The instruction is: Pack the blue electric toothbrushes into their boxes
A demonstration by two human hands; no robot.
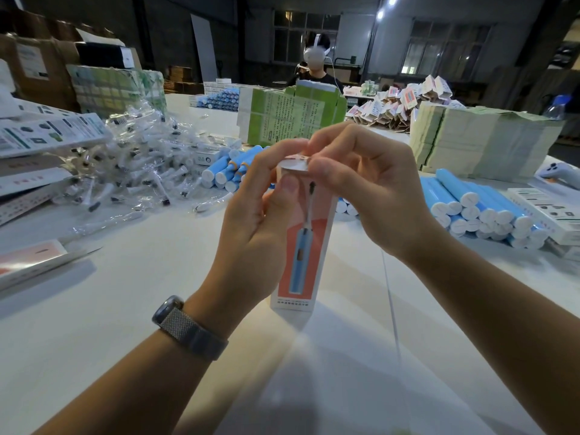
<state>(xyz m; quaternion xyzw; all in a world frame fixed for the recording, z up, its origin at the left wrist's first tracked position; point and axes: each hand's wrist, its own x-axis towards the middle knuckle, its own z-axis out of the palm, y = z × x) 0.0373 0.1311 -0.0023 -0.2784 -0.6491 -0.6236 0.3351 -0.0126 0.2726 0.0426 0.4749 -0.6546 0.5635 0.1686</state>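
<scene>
A: What is gripped by the left hand?

B: A box is held upright above the table. The left fingers are curled round its upper part, and the thumb is pressed flat on the printed front, just under the top edge.

A: And the right hand?

B: Its fingers are bent down onto the top of the box, where a white flap is pinched between thumb and fingertips. The flap is seen lying almost level over the opening, directly between the two thumbs.

A: Is a toothbrush seen inside?

B: That cannot be told; the opening is covered by the flap and the fingers. Only a printed blue brush is shown on the box front, below the left thumb.

A: Where are the real toothbrushes?

B: One blue pile is laid just beyond the left fingers, and a larger stack is set to the right of the right hand, well apart from it. Bagged brush heads are heaped far left of the left fingers.

A: Anything else?

B: A watch is worn on the left wrist. A flat box is laid on the table well left of the left hand. A green carton is stood beyond the fingertips, with a person behind it.
</scene>
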